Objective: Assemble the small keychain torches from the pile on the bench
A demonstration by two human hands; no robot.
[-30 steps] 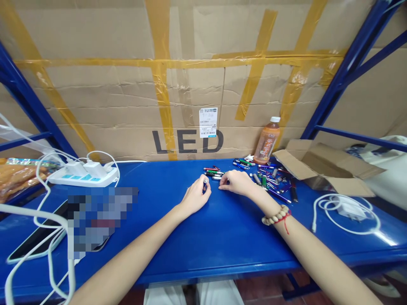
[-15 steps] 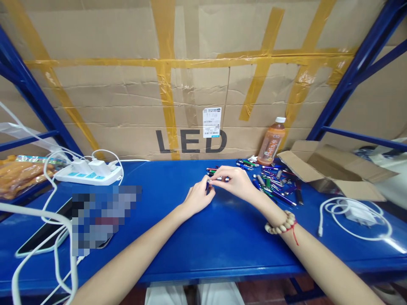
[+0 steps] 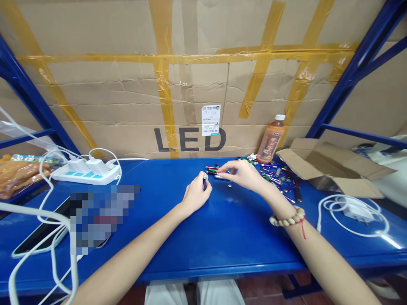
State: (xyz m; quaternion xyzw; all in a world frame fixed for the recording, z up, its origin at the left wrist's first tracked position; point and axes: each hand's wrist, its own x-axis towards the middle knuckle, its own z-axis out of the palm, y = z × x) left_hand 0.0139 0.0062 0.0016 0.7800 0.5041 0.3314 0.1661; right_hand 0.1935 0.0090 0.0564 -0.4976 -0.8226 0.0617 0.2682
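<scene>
My left hand (image 3: 197, 190) is closed around a small dark blue barrel (image 3: 204, 181), which looks like part of a pen; the fingers cover most of it. To its right, my right hand (image 3: 240, 173) has its thumb and forefinger pinched together at the end of a black pen (image 3: 212, 172). Whether they grip this pen or a small silvery piece beside it is hard to see. Red and green pens lie next to the black one. A small round silvery piece (image 3: 229, 185) rests on the blue table just below my right hand.
Loose pens and metal parts (image 3: 280, 178) are heaped on the right, before a drink bottle (image 3: 271, 140). An open carton (image 3: 343, 182) and a charger with cable (image 3: 359, 212) lie further right. A power strip (image 3: 85, 174), white cables and a phone (image 3: 41, 233) occupy the left.
My right hand has parted from my left and moved slightly right, to the row of pens. A small round silvery piece now shows on the table. The view has shifted slightly.
</scene>
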